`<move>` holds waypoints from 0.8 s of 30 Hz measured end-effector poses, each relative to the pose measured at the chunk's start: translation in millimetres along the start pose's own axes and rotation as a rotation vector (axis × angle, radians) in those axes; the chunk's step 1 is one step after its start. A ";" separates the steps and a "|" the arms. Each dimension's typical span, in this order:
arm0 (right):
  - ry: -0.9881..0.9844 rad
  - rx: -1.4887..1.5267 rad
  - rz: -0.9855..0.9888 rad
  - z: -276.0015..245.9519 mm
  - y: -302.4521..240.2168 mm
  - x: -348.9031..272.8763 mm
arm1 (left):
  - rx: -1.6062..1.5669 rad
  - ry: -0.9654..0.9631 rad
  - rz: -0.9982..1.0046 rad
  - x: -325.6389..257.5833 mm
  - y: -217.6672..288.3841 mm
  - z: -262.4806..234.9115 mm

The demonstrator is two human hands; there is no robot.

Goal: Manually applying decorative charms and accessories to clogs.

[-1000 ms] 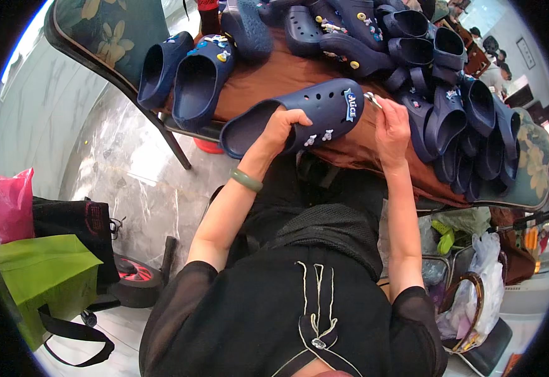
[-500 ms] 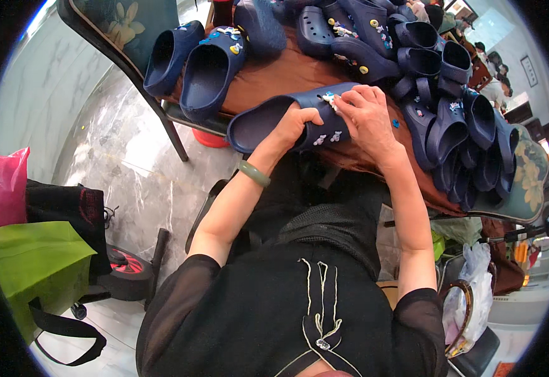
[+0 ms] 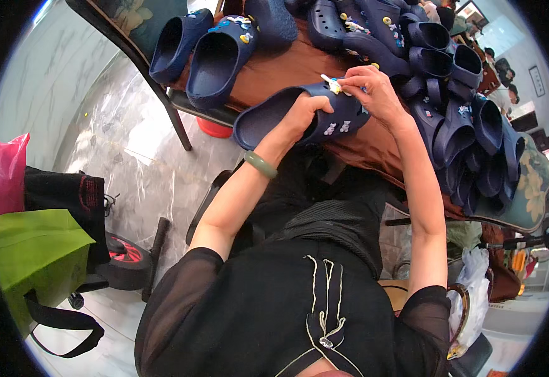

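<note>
A navy blue foam clog (image 3: pixel 258 122) lies on its side before me, its opening to the left and toe to the right. My left hand (image 3: pixel 304 117) is closed on its side edge, thumb on the upper and fingers inside the opening. With pinched fingertips my right hand (image 3: pixel 378 94) grips a small white, blue and yellow shoe charm (image 3: pixel 333 84) at the clog's upper. My fingers partly cover the charm's far end. Two pale bear-shaped charms (image 3: pixel 338 128) sit on the clog's near side. Its toe is partly hidden behind my right hand.
Brown cloth (image 3: pixel 274 69) covers the work surface. At the far left stand a plain clog (image 3: pixel 174 50) and a clog with charms (image 3: pixel 215 69). More navy clogs (image 3: pixel 437 119) are piled at the right. A green bag (image 3: pixel 36 251) is at my lower left.
My right hand has risen slightly, and the white charm shows more clearly at its fingertips. The clog has shifted a little to the right in view, with my left hand still on it.
</note>
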State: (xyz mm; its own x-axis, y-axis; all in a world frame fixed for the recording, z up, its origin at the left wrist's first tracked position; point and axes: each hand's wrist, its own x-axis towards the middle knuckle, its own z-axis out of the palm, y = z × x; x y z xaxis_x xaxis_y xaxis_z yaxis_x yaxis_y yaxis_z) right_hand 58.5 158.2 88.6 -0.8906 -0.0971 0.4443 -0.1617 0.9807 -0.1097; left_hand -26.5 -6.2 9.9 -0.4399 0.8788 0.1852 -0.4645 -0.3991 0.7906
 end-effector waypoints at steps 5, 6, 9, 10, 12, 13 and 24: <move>-0.105 0.061 0.057 -1.8 -18.8 13.7 | -0.022 0.035 -0.011 1.5 -0.1 -4.5; -0.108 0.063 0.058 1.7 -17.6 14.3 | -0.015 0.049 -0.013 0.4 0.9 -3.5; -0.129 -0.058 0.003 6.3 -14.2 16.5 | -0.049 0.045 -0.031 0.8 -1.8 -5.1; -0.117 -0.045 0.006 5.0 -15.8 17.4 | -0.059 0.038 -0.036 1.2 -1.8 -6.0; -0.110 -0.031 0.003 3.2 -14.0 18.9 | -0.065 0.033 -0.034 3.4 -4.1 -6.8; -0.100 0.008 -0.035 1.3 -11.0 16.6 | -0.068 0.021 -0.041 3.1 -4.3 -6.5; -0.184 -0.166 -0.215 -18.1 -12.6 9.1 | -0.102 0.023 -0.042 0.2 0.6 -4.1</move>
State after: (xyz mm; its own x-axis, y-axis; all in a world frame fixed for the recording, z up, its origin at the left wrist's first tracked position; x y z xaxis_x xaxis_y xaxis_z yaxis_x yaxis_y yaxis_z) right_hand 60.1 148.0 110.1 -0.9078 -0.3195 0.2718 -0.2967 0.9471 0.1225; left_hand -30.0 -7.3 8.0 -0.4351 0.8897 0.1384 -0.5583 -0.3872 0.7337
